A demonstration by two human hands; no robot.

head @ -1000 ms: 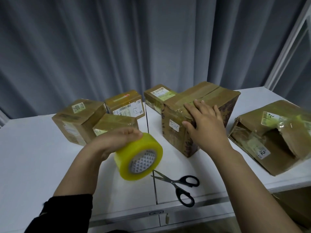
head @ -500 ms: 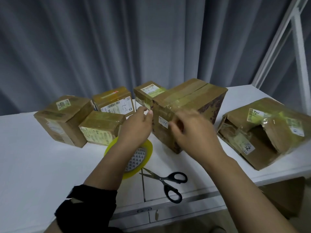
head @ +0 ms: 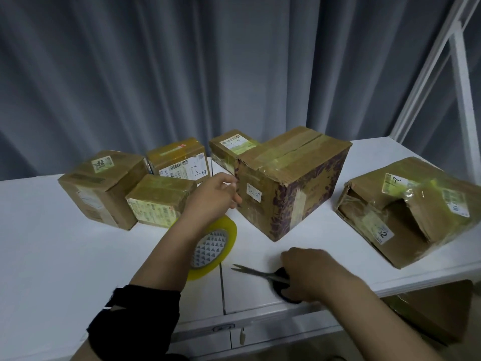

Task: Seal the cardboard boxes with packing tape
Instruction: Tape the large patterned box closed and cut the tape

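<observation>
The left hand (head: pixel 212 198) curls its fingers at the near-left edge of the large brown taped cardboard box (head: pixel 291 178); what it holds is unclear. In front of the box, the right hand (head: pixel 309 272) closes over black-handled scissors (head: pixel 257 273). The yellow packing-tape roll (head: pixel 223 246) sits front-left. To the right is a torn cardboard box (head: pixel 406 204) labelled "2".

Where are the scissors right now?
Head view: the scissors are on the white table near its front edge, lower centre-right, handles under the right hand, blades pointing left toward the yellow tape roll, in front of the large taped box.
</observation>
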